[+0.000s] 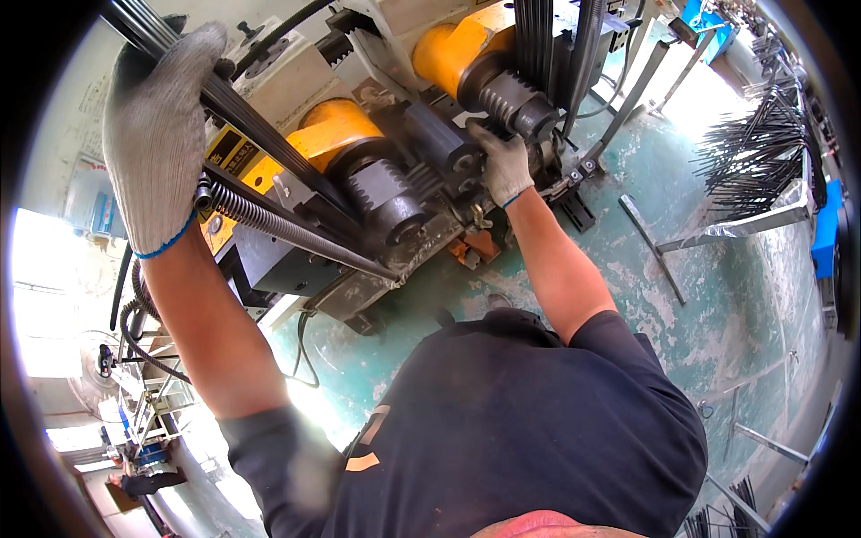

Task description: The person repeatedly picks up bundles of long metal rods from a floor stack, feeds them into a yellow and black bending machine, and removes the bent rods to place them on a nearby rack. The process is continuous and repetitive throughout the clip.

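Observation:
My left hand (157,143), in a pale knit glove with a blue cuff, is raised at the upper left. Its fingers close around a bundle of long dark metal rods (260,130) that slants down into the machine. My right hand (504,166), gloved alike, reaches in among the machine parts beside a dark block (439,134). Its fingers curl in there, and what they grip is hidden. Ribbed dark cylinders (381,193) with yellow housings (336,130) sit between the two hands. A coil spring (287,233) on a rod runs below the bundle.
More dark rods (534,45) stand in the far part of the machine. To the right, a metal rack (744,229) carries a heap of thin dark rods (758,152). A loose cable (305,359) hangs near the green floor (646,278). At lower left, another person (148,484) is in the distance.

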